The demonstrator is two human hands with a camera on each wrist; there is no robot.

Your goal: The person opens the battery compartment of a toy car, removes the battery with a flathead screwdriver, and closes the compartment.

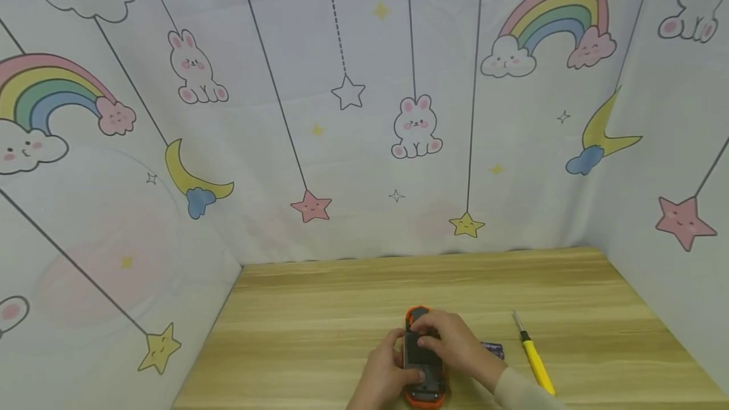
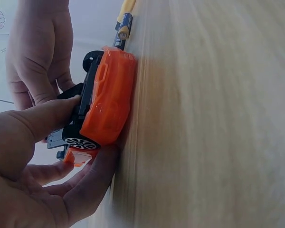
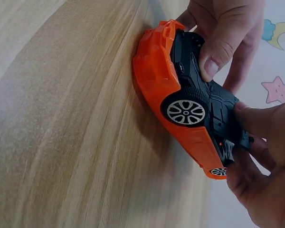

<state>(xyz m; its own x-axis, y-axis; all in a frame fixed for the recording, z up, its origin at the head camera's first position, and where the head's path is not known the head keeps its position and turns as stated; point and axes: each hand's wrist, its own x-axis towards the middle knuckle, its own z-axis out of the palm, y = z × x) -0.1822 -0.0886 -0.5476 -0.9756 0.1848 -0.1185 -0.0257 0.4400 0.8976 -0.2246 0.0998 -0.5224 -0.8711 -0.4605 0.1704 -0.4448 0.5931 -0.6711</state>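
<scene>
An orange toy car (image 1: pixel 426 399) lies upside down on the table, its black underside facing up. My left hand (image 1: pixel 383 369) grips the car, with the thumb on the underside and fingers along the side. With its thumb and fingers, my right hand (image 1: pixel 455 341) pinches a flat black cover (image 3: pixel 223 111) on the underside. That cover stands tilted, one edge raised off the car body, with a dark gap under it in the right wrist view. The right fingers partly hide what lies beneath the cover.
A screwdriver (image 1: pixel 534 358) with a yellow handle lies to the right on the wood-grain table (image 1: pixel 319 309). Dark batteries (image 1: pixel 493 350) lie between it and the car, partly behind the right wrist. A printed cloth wall (image 1: pixel 364 163) rises behind and along both sides.
</scene>
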